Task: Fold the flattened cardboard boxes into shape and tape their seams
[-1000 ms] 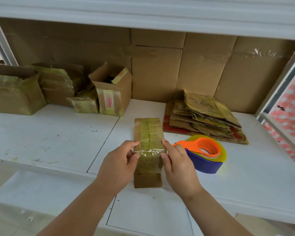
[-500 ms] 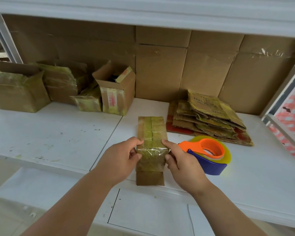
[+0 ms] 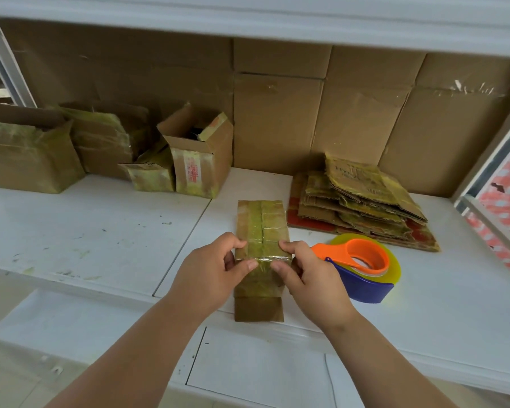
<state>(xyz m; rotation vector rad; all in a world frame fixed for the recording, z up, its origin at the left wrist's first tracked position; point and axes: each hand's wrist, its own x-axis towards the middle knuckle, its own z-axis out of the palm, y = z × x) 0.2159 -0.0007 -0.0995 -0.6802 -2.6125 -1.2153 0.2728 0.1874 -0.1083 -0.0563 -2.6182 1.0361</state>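
**Tape strip pressed across box**

The narrow cardboard box (image 3: 261, 231) lies on the white shelf (image 3: 100, 231). Left hand (image 3: 211, 273) and right hand (image 3: 309, 278) grip its sides, thumbs pressing the clear tape strip (image 3: 262, 258). Tape dispenser (image 3: 362, 267) sits just right; flattened boxes (image 3: 362, 201) are stacked behind.

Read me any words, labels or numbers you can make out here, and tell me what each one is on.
"HYN...": faint letters on the top sheet of the flattened cardboard stack; the rest is unreadable.
Red print on the label of the open box: too small and blurred to read.
Box held by both hands, tape dispenser: no text visible.
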